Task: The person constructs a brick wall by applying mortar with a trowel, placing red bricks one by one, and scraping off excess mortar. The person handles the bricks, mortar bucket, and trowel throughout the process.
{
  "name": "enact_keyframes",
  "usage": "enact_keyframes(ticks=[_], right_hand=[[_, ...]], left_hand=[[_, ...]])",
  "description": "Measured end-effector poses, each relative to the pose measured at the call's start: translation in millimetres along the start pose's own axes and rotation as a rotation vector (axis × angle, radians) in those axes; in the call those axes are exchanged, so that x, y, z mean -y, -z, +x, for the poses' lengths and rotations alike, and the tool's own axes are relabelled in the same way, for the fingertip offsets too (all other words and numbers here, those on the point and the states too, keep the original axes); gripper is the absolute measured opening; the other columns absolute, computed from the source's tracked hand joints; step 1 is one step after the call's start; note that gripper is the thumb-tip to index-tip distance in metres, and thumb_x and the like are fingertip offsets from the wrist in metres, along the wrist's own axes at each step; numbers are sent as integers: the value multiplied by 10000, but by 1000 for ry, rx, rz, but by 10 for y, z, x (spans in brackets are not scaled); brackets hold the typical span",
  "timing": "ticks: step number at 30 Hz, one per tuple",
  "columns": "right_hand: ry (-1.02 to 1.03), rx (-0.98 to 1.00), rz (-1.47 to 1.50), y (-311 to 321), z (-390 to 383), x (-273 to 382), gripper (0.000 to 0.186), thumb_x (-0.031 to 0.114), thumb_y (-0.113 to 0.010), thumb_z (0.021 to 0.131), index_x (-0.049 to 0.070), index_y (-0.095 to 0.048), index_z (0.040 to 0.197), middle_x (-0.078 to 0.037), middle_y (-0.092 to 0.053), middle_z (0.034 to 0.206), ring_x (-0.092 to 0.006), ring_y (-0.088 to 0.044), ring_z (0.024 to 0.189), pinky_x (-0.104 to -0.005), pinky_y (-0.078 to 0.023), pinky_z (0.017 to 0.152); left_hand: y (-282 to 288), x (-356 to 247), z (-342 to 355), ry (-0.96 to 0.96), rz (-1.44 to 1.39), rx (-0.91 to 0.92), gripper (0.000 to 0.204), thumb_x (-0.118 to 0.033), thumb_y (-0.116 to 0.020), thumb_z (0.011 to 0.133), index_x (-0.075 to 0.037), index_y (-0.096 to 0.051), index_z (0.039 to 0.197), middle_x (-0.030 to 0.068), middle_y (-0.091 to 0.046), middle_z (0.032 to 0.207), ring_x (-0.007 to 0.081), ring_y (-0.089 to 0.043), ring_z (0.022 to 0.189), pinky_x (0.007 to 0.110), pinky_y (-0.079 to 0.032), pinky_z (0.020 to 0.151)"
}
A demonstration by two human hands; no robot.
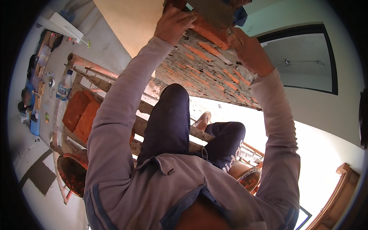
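Note:
At the top of the brick wall [209, 67], an orange brick [210, 32] lies along the upper edge. My left hand [175, 23] is closed on its left part, fingers bent over the edge. Around the right end of the same brick my right hand [248, 50] is wrapped, its fingertips partly hidden. Grey mortar [214, 13] shows just beyond the brick, between the hands. The wall's face below is rough, with grey mortar smeared between the orange courses.
I am on a scaffold with planks [143, 107] and rusty tubes [92, 64]. To the left are loose bricks [81, 112], a plastic water bottle [65, 85] and a bucket [73, 172]. Another bucket [249, 178] is at the right. A dark-framed opening [301, 61] lies beyond the wall.

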State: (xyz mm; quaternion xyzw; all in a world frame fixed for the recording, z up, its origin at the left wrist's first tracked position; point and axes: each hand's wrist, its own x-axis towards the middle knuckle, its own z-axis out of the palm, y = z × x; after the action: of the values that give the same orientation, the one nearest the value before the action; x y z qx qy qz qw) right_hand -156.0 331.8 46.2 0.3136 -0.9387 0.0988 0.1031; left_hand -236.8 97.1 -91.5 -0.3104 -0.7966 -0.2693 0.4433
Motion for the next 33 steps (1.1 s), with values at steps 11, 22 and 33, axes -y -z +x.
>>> enact_keyframes(ticks=[11,22,33], right_hand=[[-243,21,156,35,-185,-26,272,286,-523,966,41,-519,1085,-234,-607,707,-430,-605,667,-491,-449,554],[-291,25,160,109,-223,-225,290,313,-496,975,47,-523,1090,-237,-615,731,-437,-604,679,-502,-452,581],[-269,71,128,217,-122,-215,274,317,-499,974,71,-513,1094,-229,-606,674,-419,-614,661,-501,-466,597]], left_hand=[[-8,138,-161,23,31,325,701,-270,-807,722,-115,-495,1331,120,-560,1275,302,-513,1173,407,-418,1013],[58,-52,46,59,44,100,318,-263,-733,780,-213,-688,1091,-80,-663,1077,207,-578,952,404,-456,994],[135,-79,99,20,77,134,319,-237,-731,789,-206,-683,1103,-59,-661,1091,216,-561,934,410,-461,957]])
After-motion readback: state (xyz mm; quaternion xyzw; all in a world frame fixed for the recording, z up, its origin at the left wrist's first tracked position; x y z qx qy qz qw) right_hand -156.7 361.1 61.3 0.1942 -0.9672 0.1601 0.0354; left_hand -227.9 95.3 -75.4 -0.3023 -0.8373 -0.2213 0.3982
